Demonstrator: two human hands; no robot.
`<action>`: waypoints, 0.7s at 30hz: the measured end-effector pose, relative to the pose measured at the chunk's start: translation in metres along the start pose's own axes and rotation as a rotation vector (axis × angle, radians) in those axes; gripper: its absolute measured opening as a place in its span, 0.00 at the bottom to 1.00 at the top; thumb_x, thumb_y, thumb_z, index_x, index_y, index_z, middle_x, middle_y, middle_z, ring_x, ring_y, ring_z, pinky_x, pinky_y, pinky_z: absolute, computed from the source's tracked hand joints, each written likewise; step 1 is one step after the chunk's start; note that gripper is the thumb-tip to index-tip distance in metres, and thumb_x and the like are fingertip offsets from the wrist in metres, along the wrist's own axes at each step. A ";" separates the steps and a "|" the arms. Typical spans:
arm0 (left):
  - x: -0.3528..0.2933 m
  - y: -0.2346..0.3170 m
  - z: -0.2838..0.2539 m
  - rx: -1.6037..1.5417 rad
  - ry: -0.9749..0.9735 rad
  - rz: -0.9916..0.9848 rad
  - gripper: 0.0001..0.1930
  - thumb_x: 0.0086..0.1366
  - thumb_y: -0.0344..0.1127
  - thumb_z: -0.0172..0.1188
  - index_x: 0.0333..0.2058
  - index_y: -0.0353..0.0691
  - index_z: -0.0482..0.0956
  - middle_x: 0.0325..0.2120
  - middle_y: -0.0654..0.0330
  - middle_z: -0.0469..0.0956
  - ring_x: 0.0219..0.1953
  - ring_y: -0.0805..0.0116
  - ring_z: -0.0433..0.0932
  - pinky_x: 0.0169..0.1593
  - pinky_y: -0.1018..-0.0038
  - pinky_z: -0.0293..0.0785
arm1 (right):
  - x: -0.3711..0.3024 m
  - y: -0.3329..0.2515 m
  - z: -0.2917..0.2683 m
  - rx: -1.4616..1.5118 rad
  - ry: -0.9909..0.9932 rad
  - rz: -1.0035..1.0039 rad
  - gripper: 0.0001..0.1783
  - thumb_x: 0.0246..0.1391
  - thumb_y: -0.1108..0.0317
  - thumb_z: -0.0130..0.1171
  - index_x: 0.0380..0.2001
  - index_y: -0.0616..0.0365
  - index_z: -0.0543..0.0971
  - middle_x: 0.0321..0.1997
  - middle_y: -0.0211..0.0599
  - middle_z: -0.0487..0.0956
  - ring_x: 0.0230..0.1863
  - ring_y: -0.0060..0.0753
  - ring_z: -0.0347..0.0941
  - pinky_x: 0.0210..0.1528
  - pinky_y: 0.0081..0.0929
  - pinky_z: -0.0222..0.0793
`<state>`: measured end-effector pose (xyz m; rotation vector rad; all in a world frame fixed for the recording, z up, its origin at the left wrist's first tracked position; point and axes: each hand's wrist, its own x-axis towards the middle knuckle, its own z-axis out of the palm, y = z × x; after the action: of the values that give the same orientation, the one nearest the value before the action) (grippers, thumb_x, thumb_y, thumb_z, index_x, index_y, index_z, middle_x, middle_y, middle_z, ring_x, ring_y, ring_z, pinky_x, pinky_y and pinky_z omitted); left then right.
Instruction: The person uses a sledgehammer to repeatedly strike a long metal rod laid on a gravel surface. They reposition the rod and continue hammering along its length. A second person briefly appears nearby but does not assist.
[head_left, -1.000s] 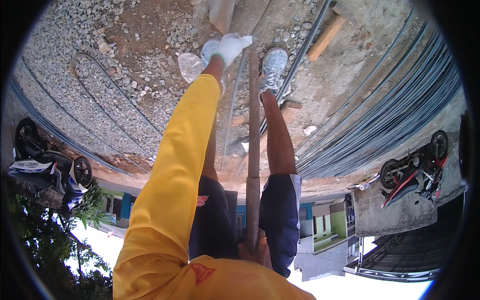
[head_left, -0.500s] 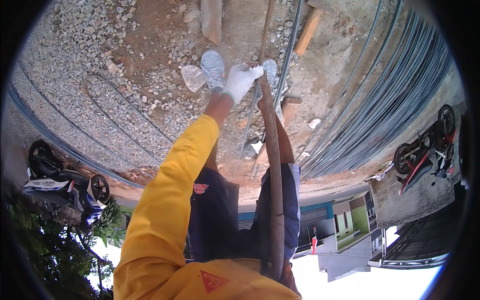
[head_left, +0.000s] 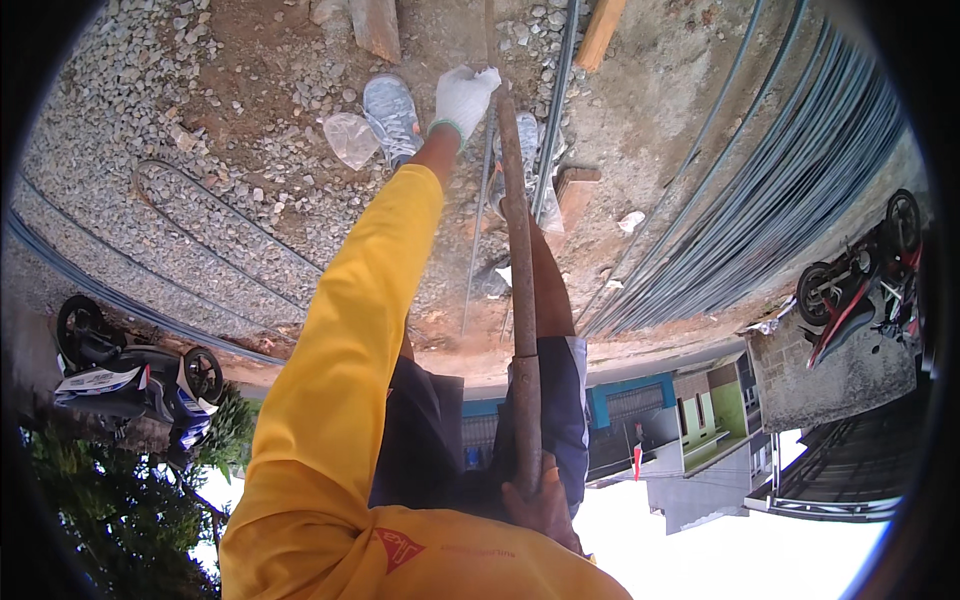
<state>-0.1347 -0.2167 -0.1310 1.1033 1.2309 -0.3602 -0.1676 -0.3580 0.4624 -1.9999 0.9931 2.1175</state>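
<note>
A long rusty metal pipe (head_left: pixel 518 230) runs lengthwise in front of me, between my legs and over my right shoe. Low down by my shorts, my bare right hand (head_left: pixel 545 508) is closed around its near end. My left hand (head_left: pixel 466 98), in a white knit glove, reaches far forward to the pipe's other end. Its fingers are closed there, where a thin rod (head_left: pixel 489 30) continues beyond the pipe. What exactly those fingers grip is hidden. My grey shoes (head_left: pixel 392 115) stand on either side of the left hand and the pipe end.
Long steel bars (head_left: pixel 760 215) lie in a thick bundle on the right. Gravel (head_left: pixel 230 170) covers the left, with a bent bar (head_left: pixel 215 195) on it. Wood pieces (head_left: pixel 600 35), a brown block (head_left: pixel 575 195) and a plastic bag (head_left: pixel 351 140) lie near my feet. Motorbikes (head_left: pixel 140 375) stand at both sides.
My right hand has come into view on the pipe's near end. The left hand and pipe appear further up and left in the picture, and the whole view has shifted somewhat.
</note>
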 end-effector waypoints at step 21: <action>-0.037 0.012 -0.037 -0.070 0.107 0.030 0.27 0.64 0.52 0.70 0.34 0.25 0.84 0.35 0.49 0.84 0.41 0.60 0.80 0.49 0.64 0.75 | 0.030 -0.007 -0.008 -0.133 0.059 -0.236 0.37 0.58 0.68 0.69 0.69 0.57 0.68 0.50 0.63 0.83 0.54 0.62 0.84 0.54 0.49 0.78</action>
<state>-0.1601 -0.1926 -0.0907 1.0909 1.3102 -0.2354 -0.1622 -0.3674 0.4323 -2.1294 0.6008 2.0569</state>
